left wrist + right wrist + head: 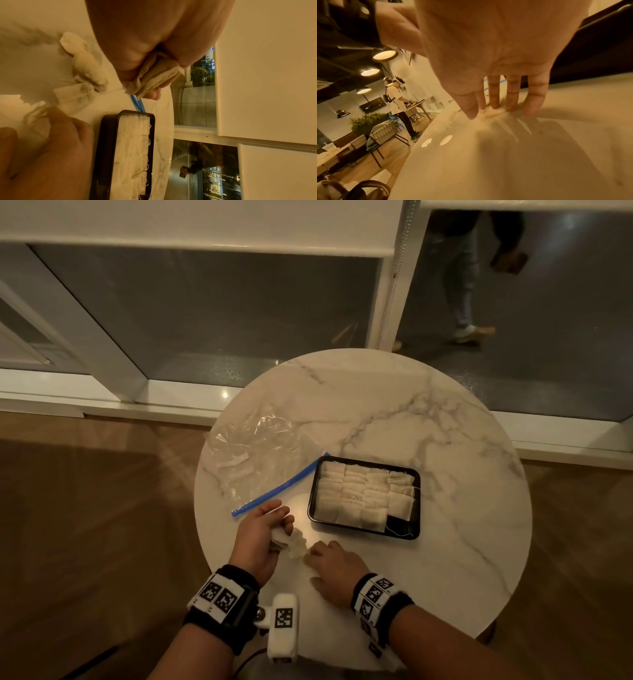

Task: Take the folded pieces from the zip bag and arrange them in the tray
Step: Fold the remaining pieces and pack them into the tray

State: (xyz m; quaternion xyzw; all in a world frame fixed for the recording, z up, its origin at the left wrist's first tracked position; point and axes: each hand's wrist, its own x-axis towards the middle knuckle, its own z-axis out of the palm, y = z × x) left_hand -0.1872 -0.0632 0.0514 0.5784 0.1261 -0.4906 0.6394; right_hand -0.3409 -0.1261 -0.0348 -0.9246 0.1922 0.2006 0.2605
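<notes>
A black tray (402, 523) on the round marble table (394, 405) is nearly filled with rows of white folded pieces (363, 494). The clear zip bag (260, 446) lies crumpled to its left, blue zipper (277, 491) toward the tray. My left hand (284, 525) pinches a small stack of folded pieces (154, 79) just above the table, in front of the tray. Loose crumpled pieces (298, 544) lie between my hands. My right hand (313, 556) rests straight fingertips (511, 106) on one piece (491, 112) lying on the tabletop.
The table's near edge runs just behind my wrists. White-framed glass panels stand beyond the table, with a person (472, 268) walking behind them. The right wrist view shows another person (397, 97) at a far table, and chairs (385, 134) beside mine.
</notes>
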